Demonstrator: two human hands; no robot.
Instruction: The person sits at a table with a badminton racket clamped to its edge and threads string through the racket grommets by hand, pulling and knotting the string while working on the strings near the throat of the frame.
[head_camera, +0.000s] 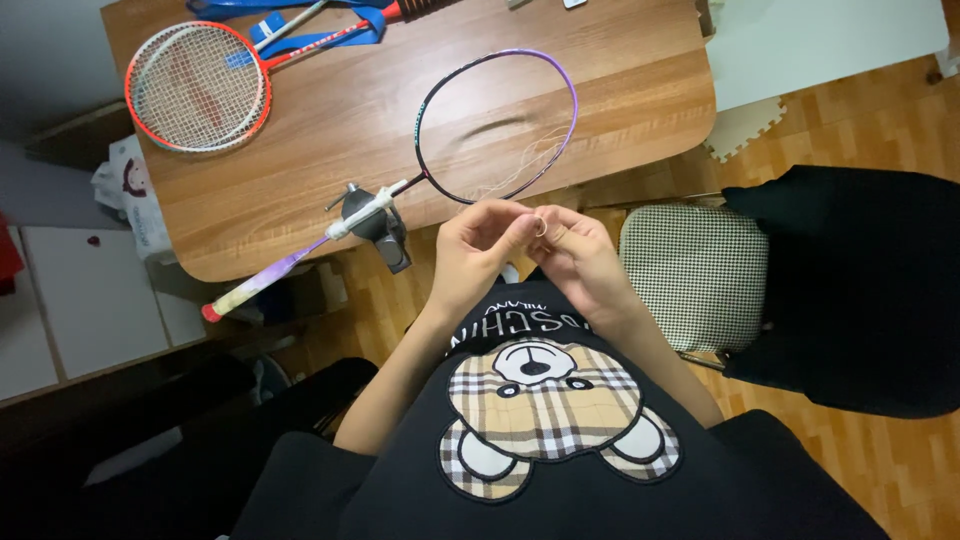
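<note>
A black and purple badminton racket frame (497, 60) with almost no strings lies on the wooden table (330, 130), its shaft held in a grey clamp (378, 222). Loose white string (530, 165) trails from the frame's near edge toward my hands. My left hand (478, 250) and my right hand (578, 262) meet just below the table's edge. Both pinch a small loop of the string (540, 226) between their fingertips.
A red and white strung racket (197, 86) lies at the table's far left with blue straps (290, 12). A checked stool seat (695, 275) and a black chair (860, 290) stand to my right. White cabinets and a bag are at left.
</note>
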